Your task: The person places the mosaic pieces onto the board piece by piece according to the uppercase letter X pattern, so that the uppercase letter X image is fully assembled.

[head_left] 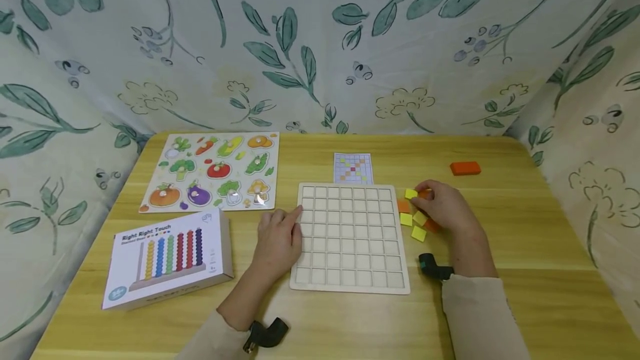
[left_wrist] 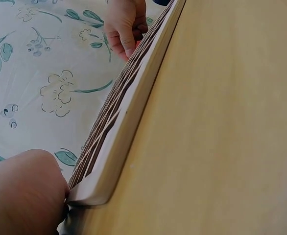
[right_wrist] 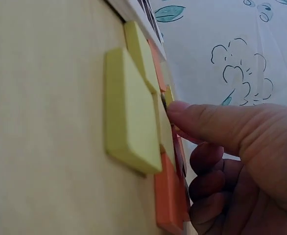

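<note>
A pale wooden grid board [head_left: 350,288] lies in the middle of the table, its square compartments bare. At its left edge rests my left hand [head_left: 278,242], with the index finger touching the rim and the thumb beside it. To the right of the board, my right hand [head_left: 446,207] pinches a small yellow tile [head_left: 411,194] between thumb and fingers. Below that tile lie loose yellow tiles [head_left: 418,233] and orange tiles [head_left: 403,206], partly under the hand. Seen from the right wrist, a yellow tile [right_wrist: 133,117] stands nearest the camera and the thumb [right_wrist: 182,111] reaches behind it.
Behind the board lies a small card [head_left: 353,169] printed with a coloured grid pattern. A vegetable puzzle board [head_left: 210,174] and a white bead-toy box [head_left: 167,260] occupy the left side. An orange block [head_left: 465,168] sits at the back right. Patterned cloth surrounds the table.
</note>
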### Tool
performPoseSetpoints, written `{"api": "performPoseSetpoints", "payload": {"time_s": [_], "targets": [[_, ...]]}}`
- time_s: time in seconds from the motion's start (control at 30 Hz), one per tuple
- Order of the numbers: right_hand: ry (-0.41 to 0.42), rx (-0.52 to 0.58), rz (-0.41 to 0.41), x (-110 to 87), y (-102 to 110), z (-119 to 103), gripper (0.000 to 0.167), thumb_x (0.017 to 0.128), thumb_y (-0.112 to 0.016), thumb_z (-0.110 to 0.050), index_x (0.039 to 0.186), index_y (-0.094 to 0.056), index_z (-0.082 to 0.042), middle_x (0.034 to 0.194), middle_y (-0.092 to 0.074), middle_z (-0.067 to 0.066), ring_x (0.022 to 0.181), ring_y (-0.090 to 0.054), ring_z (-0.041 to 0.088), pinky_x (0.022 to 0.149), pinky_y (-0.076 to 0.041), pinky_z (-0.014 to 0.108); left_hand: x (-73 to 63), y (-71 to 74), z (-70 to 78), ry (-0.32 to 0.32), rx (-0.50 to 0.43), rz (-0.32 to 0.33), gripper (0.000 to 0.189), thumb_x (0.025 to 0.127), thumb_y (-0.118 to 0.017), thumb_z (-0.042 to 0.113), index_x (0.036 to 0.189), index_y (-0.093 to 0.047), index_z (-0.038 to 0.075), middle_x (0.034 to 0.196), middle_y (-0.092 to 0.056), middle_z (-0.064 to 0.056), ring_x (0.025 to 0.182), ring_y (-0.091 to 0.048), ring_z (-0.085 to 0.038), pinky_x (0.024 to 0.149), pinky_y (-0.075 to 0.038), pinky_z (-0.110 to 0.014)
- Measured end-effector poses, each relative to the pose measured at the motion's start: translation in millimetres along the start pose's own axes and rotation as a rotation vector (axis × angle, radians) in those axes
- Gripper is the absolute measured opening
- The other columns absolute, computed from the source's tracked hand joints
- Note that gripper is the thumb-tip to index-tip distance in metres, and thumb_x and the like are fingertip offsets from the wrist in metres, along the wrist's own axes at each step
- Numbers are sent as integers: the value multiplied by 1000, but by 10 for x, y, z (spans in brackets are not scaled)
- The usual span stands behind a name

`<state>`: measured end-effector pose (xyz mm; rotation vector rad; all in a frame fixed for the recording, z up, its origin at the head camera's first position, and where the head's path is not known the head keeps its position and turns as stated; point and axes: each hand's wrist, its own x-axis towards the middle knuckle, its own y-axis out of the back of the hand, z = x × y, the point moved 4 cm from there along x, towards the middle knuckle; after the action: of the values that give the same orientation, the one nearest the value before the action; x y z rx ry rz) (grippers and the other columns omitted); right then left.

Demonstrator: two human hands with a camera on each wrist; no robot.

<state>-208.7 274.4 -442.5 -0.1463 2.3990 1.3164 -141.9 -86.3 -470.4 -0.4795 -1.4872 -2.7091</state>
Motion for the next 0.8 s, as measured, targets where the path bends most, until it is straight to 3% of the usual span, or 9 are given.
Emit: {"api": "performPoseSetpoints", "payload": {"time_s": [0.2, 0.43, 0.67, 0.8], "targets": [[53, -1, 21, -67, 26, -104, 42, 101, -63, -35, 134, -55, -11, 97, -55, 12, 81, -54, 24, 65, -44, 31, -5, 7, 1, -17, -10, 20, 39, 95, -60, 13, 133, -68, 9, 94, -64, -8, 87, -44, -26, 80, -36, -38], [141, 44, -7, -267, 21, -464, 41, 99, -66, -34, 134, -56, -14, 101, -58, 11, 75, -54, 23, 61, -45, 30, -2, 12, 6, -10, -11, 14, 39, 95, -60, 13, 133, -68, 9, 94, -66, -8, 86, -44, -25, 79, -35, -37], [243, 21, 10, -380, -96, -787, 34, 98, -69, -27, 127, -61, -12, 95, -59, 9, 77, -54, 23, 63, -45, 31, -1, 18, 3, -22, -14, 28, 38, 95, -60, 11, 132, -69, 8, 92, -66, -8, 85, -45, -26, 78, -36, -37], [253, -4, -1, -397, -193, -925, 31, 97, -70, -26, 124, -62, -13, 94, -59, 8, 77, -53, 22, 64, -44, 31, 8, 17, 0, -24, -8, 30, 38, 96, -60, 11, 132, -69, 8, 91, -66, -8, 84, -44, -25, 78, -36, -37]]}}
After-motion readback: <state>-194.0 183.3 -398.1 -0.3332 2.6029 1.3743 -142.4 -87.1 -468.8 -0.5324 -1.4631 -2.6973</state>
